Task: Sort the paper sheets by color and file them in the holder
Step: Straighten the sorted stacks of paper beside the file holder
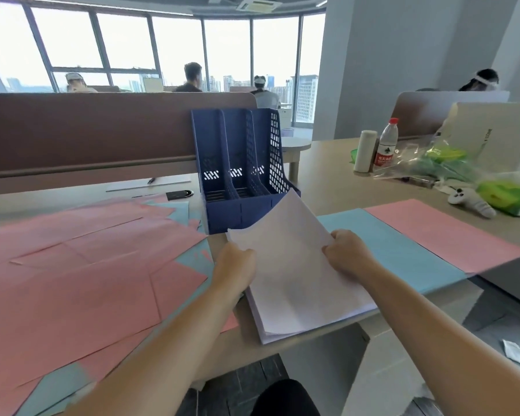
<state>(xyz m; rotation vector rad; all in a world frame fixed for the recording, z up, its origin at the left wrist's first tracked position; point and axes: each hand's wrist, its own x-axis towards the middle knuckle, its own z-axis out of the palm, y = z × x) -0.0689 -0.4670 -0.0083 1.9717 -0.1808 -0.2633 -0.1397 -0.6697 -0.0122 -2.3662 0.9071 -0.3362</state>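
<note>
A stack of white paper sheets (294,274) lies in front of me, its far end lifted toward the blue three-slot file holder (240,166). My left hand (237,265) grips the stack's left edge. On the right edge, my right hand (345,253) pinches the sheets. The holder's slots look empty. Pink sheets (81,265) lie scattered over blue ones (195,256) on the left. To the right lie a tidy blue stack (397,253) and a pink stack (442,232).
A brown desk divider (87,136) stands behind the holder. At the back right are a water bottle (386,144), a white cylinder (364,151), plastic bags with green items (442,163), a white box (493,130) and a game controller (460,196). A pen (151,180) lies on a sheet.
</note>
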